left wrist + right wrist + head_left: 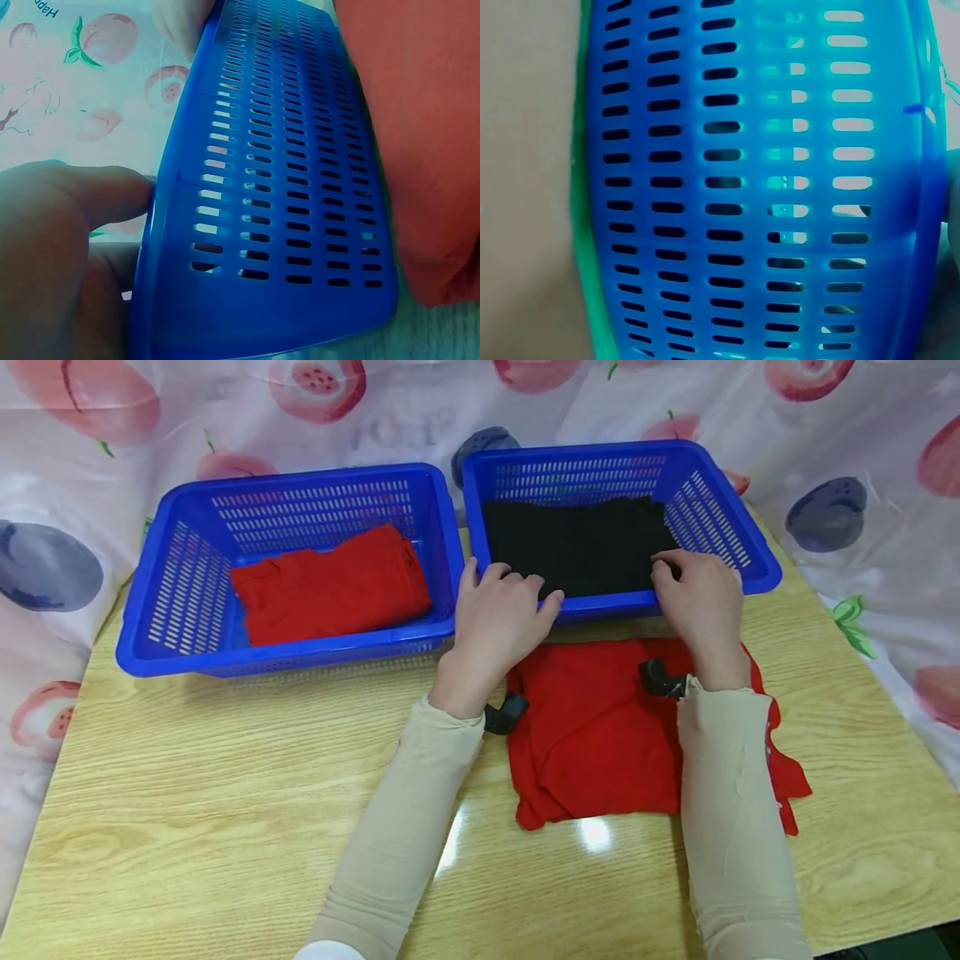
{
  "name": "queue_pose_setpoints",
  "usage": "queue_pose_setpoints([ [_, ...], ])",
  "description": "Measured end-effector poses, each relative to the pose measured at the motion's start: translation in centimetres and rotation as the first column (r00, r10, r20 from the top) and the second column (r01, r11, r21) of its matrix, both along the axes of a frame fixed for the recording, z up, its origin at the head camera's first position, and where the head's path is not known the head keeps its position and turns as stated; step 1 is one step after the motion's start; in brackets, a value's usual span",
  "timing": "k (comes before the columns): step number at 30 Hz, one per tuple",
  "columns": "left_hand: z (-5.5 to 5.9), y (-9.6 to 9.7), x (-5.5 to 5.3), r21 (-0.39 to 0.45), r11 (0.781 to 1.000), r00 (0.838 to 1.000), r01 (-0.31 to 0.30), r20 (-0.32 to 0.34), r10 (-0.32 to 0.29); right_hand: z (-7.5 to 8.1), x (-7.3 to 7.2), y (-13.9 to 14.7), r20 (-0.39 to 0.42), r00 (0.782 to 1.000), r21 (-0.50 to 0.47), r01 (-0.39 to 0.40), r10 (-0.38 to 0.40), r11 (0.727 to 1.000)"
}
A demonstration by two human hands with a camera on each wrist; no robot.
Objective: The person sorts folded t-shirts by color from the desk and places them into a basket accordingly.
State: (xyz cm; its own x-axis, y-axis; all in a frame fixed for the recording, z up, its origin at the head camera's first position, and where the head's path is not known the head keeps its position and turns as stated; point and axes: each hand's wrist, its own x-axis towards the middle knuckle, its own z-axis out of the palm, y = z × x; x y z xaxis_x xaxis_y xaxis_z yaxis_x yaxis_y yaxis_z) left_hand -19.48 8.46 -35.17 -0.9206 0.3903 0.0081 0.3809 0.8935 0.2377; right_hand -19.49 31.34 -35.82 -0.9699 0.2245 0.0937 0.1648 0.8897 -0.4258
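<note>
A folded black cloth (577, 543) lies in the right-hand blue basket (607, 603). My left hand (498, 614) is over this basket's front left corner, its fingers reaching across the rim and the thumb spread to the right. The left wrist view shows a fingertip right at the blue rim (161, 202). At the front right, my right hand (701, 597) has bent fingers at the rim and the black cloth's right edge; I cannot tell whether they pinch the cloth. Below both hands, a red garment (600, 735) lies on the table, partly hidden by the right forearm.
A second blue basket (300, 658) stands close on the left with a folded red cloth (330, 585) inside. Both baskets sit at the back of the wood-grain table (225, 802), before a fruit-print curtain (420, 402). Small black devices (506, 713) are worn at the wrists.
</note>
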Motion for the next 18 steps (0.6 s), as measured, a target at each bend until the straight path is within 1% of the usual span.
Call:
queue_pose_setpoints([
  [7, -0.13, -0.12, 0.12, 0.015, 1.000, 1.000, 0.004, -0.015, -0.004, 0.17, 0.25, 0.05, -0.017, 1.000, -0.048, 0.002, -0.003, 0.999],
  [10, -0.22, -0.16, 0.05, 0.012, 1.000, 1.000, 0.011, -0.028, -0.011, 0.20, 0.32, 0.26, -0.040, 0.999, -0.084, -0.007, 0.004, 0.996],
  [12, -0.38, -0.24, -0.02, 0.031, 0.999, 0.999, 0.019, -0.044, -0.018, 0.20, 0.37, 0.41, -0.057, 0.998, -0.123, -0.010, 0.003, 0.992],
  [14, -0.33, -0.43, 0.03, 0.080, 0.996, 0.997, 0.036, -0.068, -0.030, 0.32, 0.54, 0.52, -0.078, 0.997, -0.189, -0.004, -0.011, 0.982],
  [15, -0.34, -0.54, 0.07, 0.120, 0.992, 0.996, 0.048, -0.082, -0.038, 0.37, 0.64, 0.55, -0.083, 0.996, -0.230, -0.001, -0.019, 0.973],
  [16, -0.34, -0.67, 0.11, 0.168, 0.984, 0.995, 0.060, -0.094, -0.045, 0.42, 0.74, 0.58, -0.086, 0.996, -0.275, -0.001, -0.024, 0.961],
  [18, -0.33, -0.95, 0.29, 0.276, 0.957, 0.992, 0.086, -0.117, -0.055, 0.54, 0.96, 0.63, -0.094, 0.995, -0.379, -0.010, -0.027, 0.925],
])
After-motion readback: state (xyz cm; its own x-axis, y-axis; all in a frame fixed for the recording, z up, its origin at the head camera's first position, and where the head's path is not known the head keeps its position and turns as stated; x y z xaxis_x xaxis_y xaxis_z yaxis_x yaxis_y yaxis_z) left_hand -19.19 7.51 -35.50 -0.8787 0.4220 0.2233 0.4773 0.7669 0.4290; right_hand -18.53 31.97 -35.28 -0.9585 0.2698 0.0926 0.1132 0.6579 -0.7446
